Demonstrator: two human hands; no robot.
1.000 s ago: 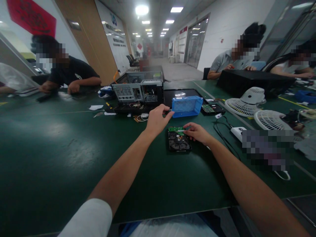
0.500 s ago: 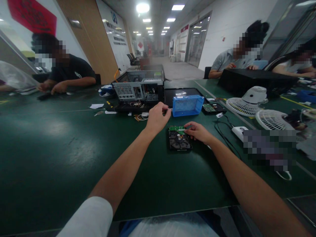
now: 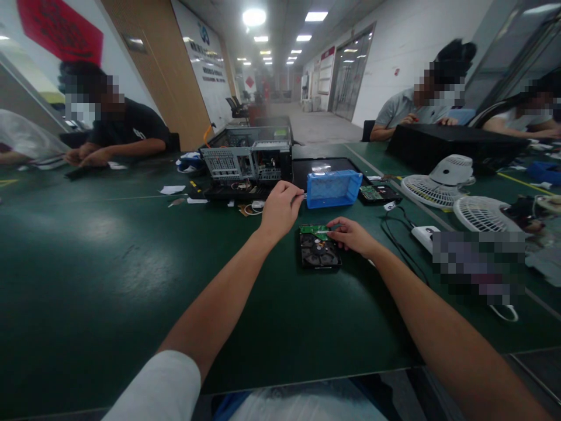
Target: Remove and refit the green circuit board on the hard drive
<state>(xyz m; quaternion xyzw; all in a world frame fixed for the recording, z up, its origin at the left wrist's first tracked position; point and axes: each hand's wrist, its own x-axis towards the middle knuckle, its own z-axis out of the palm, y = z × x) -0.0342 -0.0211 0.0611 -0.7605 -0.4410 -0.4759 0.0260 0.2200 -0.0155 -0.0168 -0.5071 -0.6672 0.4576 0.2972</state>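
A hard drive point(image 3: 319, 255) lies flat on a green table point(image 3: 109, 304), circuit side up. The right hand point(image 3: 351, 235), fingers curled and slightly parted, touches its right edge — whether gripping, I cannot tell. The left hand point(image 3: 279, 211) pinches its fingertips together beside a blue bin point(image 3: 333, 202); anything held is too small to identify. A loose pinch might drop it; a sideways push might skid the drive

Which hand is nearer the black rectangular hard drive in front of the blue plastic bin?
Right. The right hand touches the hard drive at its far right corner; the left hand is apart, beyond its far left corner, by the bin.
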